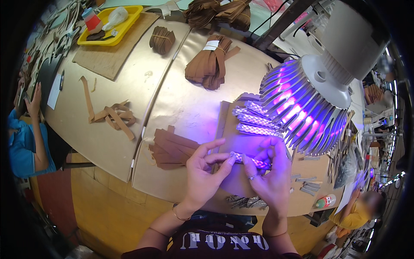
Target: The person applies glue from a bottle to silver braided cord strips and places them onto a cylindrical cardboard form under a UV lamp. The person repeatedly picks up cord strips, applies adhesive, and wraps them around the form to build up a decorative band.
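Between my two hands is a short braided strap point(260, 163), lit purple by the lamp. My left hand point(206, 172) pinches its left end between thumb and forefinger. Farther along the strap, the fingers of my right hand point(271, 172) are closed on it, hiding part of its length. Just beyond my hands, several braided straps point(258, 128) lie side by side on a brown board point(223, 116), under a large finned lamp point(302, 108) that glows violet. Left of my left hand, flat brown strips point(172, 146) are fanned out on the table.
Bundled brown strips point(209, 64) and a smaller bundle point(162, 40) lie farther back. A yellow tray point(129, 26) stands at the far left, near loose tan strips point(116, 115). Small grey pieces point(309, 187) and a bottle point(326, 201) are at right. People sit at both sides.
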Demonstrator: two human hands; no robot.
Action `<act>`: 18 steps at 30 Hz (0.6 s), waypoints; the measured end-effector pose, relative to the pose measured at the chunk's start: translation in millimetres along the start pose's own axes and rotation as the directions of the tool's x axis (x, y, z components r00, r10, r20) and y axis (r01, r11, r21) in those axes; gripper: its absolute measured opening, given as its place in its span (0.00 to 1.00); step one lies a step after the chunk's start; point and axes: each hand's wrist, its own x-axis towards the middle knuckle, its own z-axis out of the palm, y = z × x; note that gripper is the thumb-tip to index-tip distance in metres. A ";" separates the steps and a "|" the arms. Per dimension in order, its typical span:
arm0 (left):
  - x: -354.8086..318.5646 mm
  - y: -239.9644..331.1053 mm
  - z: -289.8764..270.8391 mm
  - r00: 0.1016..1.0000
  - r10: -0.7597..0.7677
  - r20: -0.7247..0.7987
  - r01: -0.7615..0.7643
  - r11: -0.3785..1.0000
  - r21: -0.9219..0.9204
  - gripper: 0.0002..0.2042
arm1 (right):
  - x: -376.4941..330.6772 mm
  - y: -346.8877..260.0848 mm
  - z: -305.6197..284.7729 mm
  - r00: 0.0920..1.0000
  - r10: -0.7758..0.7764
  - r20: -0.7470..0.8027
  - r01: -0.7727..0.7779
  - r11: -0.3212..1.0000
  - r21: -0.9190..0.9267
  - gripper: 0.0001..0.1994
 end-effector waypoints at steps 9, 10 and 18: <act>-21.6 -8.6 7.4 0.836 0.518 0.179 -0.507 0.606 0.613 0.12 | 3.8 -2.3 -0.7 0.998 -0.059 -0.025 0.053 0.979 -0.197 0.20; -23.6 -11.0 9.7 0.843 0.500 0.199 -0.506 0.611 0.609 0.12 | 3.8 -3.8 -1.3 0.998 -0.040 -0.039 0.032 0.982 -0.184 0.20; -22.5 -11.3 9.3 0.806 0.479 0.349 -0.568 0.455 0.686 0.18 | -5.3 -21.3 -32.8 0.998 -0.045 -0.051 0.026 0.945 -0.325 0.18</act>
